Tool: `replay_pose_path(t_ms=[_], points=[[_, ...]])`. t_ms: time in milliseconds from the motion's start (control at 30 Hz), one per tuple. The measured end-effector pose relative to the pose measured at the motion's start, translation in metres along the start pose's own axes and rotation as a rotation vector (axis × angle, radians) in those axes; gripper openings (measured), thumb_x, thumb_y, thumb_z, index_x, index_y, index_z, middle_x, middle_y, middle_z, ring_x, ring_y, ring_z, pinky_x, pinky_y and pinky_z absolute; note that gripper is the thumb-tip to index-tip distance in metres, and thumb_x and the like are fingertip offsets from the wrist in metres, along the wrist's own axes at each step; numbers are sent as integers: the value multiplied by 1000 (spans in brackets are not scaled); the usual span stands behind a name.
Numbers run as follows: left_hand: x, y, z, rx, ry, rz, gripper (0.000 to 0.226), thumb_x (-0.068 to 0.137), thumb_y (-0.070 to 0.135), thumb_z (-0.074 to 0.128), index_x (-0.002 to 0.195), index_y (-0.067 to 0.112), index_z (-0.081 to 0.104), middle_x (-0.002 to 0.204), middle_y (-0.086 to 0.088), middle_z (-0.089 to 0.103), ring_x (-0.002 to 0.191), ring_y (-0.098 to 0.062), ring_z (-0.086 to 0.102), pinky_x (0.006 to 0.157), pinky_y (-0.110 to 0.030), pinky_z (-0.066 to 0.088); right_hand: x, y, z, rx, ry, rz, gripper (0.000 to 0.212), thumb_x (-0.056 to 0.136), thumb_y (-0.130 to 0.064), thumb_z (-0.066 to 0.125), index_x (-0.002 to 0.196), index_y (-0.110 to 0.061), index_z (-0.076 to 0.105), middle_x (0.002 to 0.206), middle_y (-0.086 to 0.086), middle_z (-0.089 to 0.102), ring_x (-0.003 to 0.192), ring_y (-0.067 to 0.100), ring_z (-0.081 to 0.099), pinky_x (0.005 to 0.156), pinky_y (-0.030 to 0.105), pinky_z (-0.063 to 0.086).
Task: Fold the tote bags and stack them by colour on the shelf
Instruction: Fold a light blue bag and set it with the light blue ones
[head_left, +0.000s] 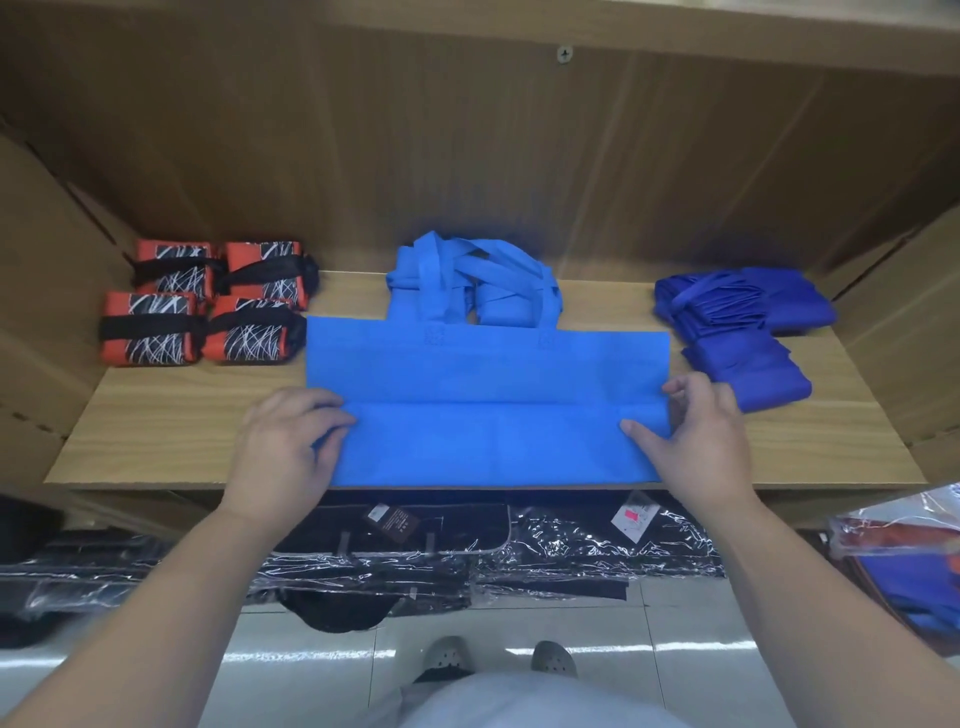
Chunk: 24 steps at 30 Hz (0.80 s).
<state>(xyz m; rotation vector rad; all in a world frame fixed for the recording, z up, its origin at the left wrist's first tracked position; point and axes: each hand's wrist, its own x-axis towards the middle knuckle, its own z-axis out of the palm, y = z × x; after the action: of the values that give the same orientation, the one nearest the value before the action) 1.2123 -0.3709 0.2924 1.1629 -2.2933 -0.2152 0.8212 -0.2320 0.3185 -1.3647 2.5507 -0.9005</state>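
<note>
1. Light blue tote bag (488, 364) lies flat on the wooden shelf (156, 431), at the middle of the front edge. Its handles point toward the back wall. A crosswise crease runs from hand to hand, and the near part reaches the shelf's front edge.
2. Left hand (291, 441) is at the bag's left edge, fingers curled onto the near part and gripping the cloth.
3. Right hand (701, 436) is at the bag's right edge. The thumb lies on top and the fingers curl round the edge, pinching the cloth.
4. Back edge, centre: a heap of light blue bags (467, 280) with tangled straps, touching the flat bag's handles.
5. Back left corner: four orange-and-black folded bags (202, 306) in two rows, each bound by a black strap.
6. Right side: dark blue folded bags (748, 332), loosely piled, just beside the right hand.
7. Under the shelf: black goods in clear plastic wrap (467, 551). Below them, tiled floor and two shoes (498, 662).
</note>
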Motion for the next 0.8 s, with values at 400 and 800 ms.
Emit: replay_pose_path(t_ms=[400, 800], points=[[-15, -14, -15, -69, -319, 62, 70, 72, 44, 86, 135, 26, 63, 146, 7, 53, 138, -21, 47, 113, -46, 36, -6, 26, -15, 145, -366, -320, 56, 70, -63, 80, 115, -31, 72, 123, -21, 64, 123, -7, 51, 108, 8, 28], [0, 4, -23, -608, -192, -441, 12, 88, 45, 75, 83, 34, 74, 68, 15, 66, 61, -6, 53, 59, -22, 42, -4, 24, -52, 367, -425, 38, 20, 85, -17, 80, 101, -28, 73, 100, -3, 75, 81, 3, 61, 73, 9, 44]])
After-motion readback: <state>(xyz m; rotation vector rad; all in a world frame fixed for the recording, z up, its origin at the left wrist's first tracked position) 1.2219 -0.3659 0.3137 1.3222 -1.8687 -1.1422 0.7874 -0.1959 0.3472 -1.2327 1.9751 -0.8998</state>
